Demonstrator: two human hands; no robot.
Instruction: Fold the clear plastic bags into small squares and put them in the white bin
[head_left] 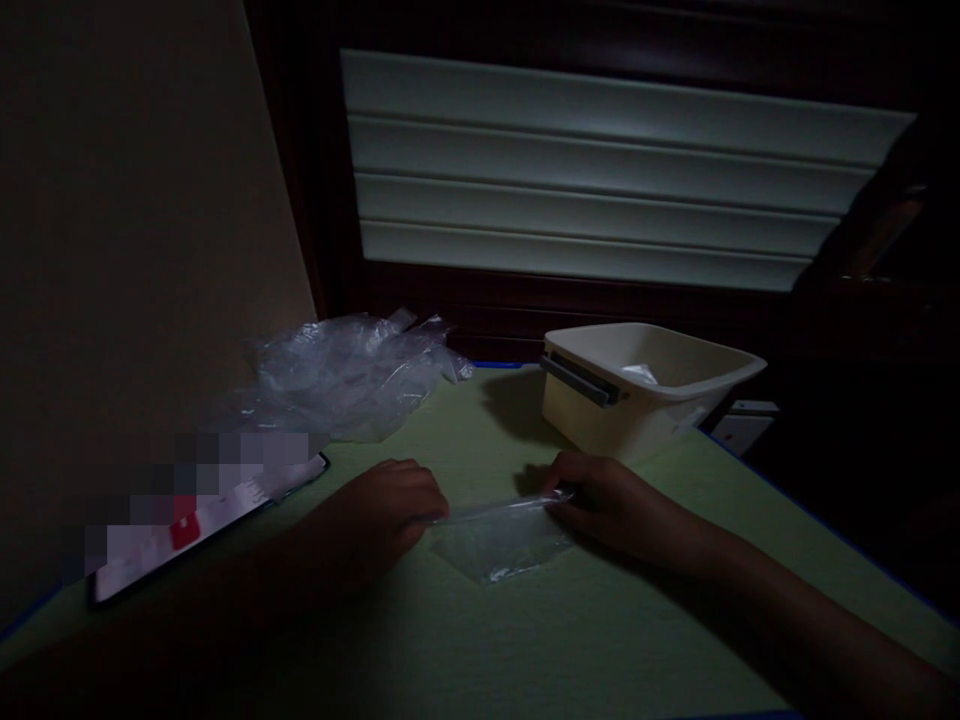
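A clear plastic bag [502,540] is stretched between my two hands, just above the tabletop. My left hand [386,510] is closed on its left end, fingers curled and pinching the edge. At the other end, my right hand [611,505] grips the bag's upper right corner between thumb and fingers. Behind my left hand lies a loose heap of clear plastic bags [352,370]. A cream plastic bin [600,415] with a grey handle stands beyond my right hand, and a piece of clear plastic [639,374] shows inside it.
The green table [480,660] has blue edging. A phone or tablet [225,510] with a lit, partly blurred screen rests at the left by the wall [135,250]. A dark wooden frame with pale slats [600,170] rises behind the table. A white object [742,428] sits past the right edge.
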